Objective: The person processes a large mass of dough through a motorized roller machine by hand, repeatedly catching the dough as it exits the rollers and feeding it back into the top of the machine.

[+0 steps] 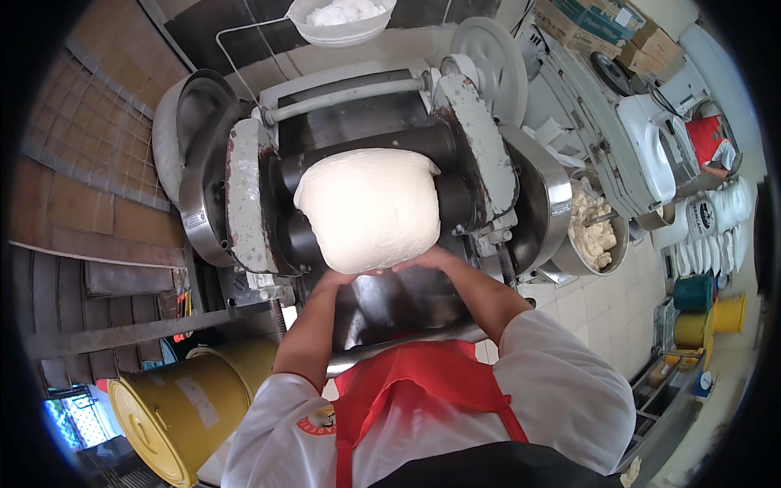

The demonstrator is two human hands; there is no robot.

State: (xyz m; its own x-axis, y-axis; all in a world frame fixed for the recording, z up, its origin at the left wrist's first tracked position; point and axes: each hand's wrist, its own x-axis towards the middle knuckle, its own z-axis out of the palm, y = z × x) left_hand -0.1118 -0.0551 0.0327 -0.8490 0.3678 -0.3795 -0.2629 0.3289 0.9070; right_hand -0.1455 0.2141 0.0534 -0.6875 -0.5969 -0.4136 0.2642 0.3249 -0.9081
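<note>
Using a two-handed grip, with left hand [346, 278] just past 6 o'clock and right hand [421, 260] near 5, to support the near underside of a thick, pale dough [370, 211]. Cannot tell how wide or narrow, with most fingers hidden below. Note the dough lying over the dark rollers [431, 140], between the speckled left housing [244, 195] and right housing [476, 150]; cannot tell about any pinch from above.

To handle this well, probably best to bear the weight evenly on both palms and guide by the near edge only. Keep fingertips back from the rollers; never follow the dough inward. Watch the small uneven lip at 2 o'clock and stay centred, clear of both housings.

Mind the metal tray [366, 313] under the forearms at 6 o'clock, then the front bar [407, 337] close by the red apron [415, 374], likely limiting any step nearer. Allow for the steel covers at 9 [203, 203] and 3 [541, 195].

Beyond the machine, see a bowl [342, 34] of white powder at 12, a mixing bowl [622, 252] of rough dough lumps at 3, and a lidded yellow bin [171, 407] between 7 and 8.
</note>
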